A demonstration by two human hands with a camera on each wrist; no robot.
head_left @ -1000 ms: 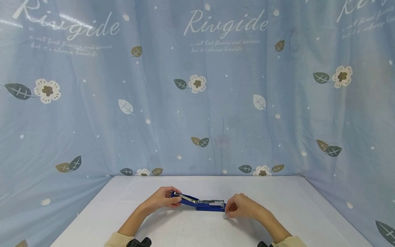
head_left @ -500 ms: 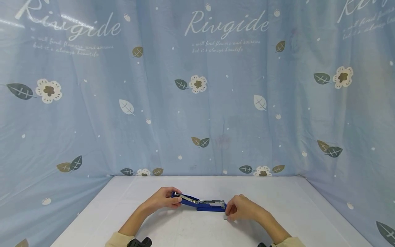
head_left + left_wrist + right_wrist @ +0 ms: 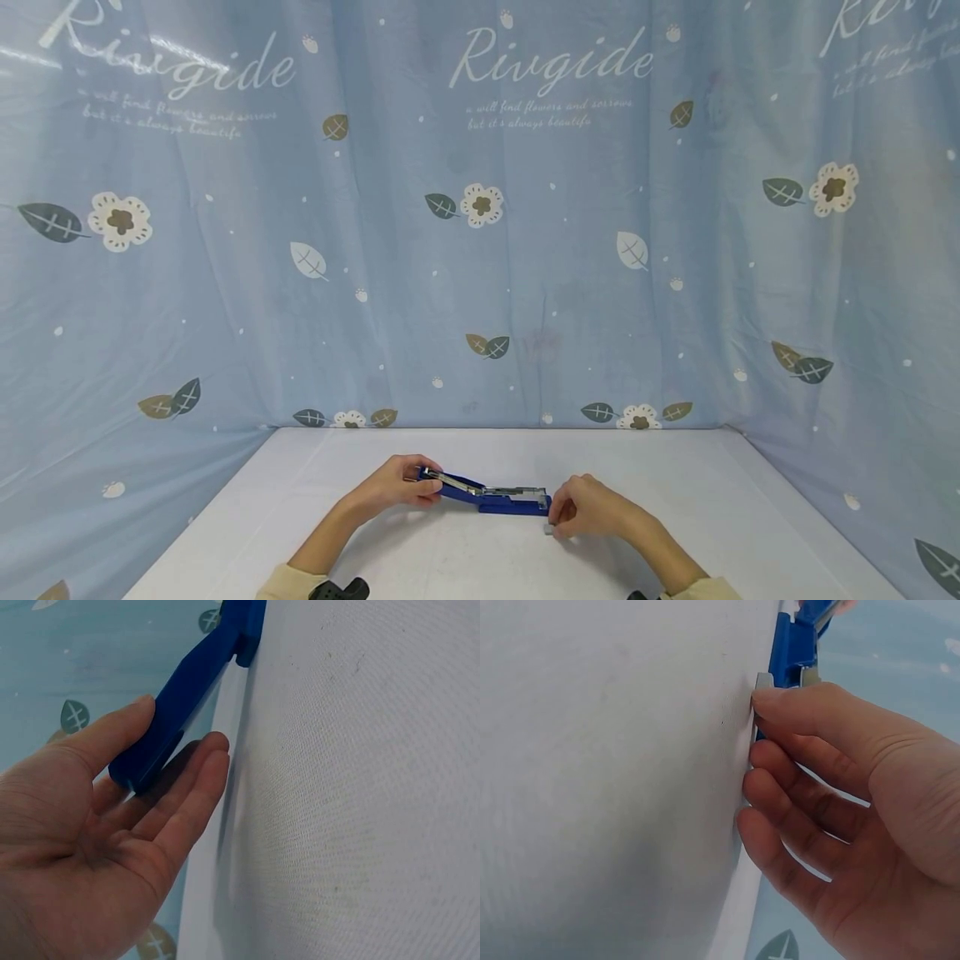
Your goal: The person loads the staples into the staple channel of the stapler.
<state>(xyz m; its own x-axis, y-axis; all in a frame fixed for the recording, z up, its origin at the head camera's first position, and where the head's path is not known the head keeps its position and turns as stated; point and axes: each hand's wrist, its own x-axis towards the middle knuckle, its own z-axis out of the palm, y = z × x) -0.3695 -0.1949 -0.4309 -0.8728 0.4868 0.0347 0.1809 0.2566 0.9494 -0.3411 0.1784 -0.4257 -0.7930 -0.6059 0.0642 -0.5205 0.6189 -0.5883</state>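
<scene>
Stapler (image 3: pixel 513 505), slim, blue, metal-lined

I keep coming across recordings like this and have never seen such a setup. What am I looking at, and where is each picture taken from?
There is no robot here, just a person working with two bare hands. The wide picture is from a camera worn on the head; each close-up is from one on a wrist, watching that hand.

On the white table is a blue stapler, folded wide open, with a patterned curtain behind. The left hand has the stapler's raised end in its grip, between thumb and fingers. The right hand pinches a small gray piece near the other end. What that piece is, I can't tell for sure.
</scene>
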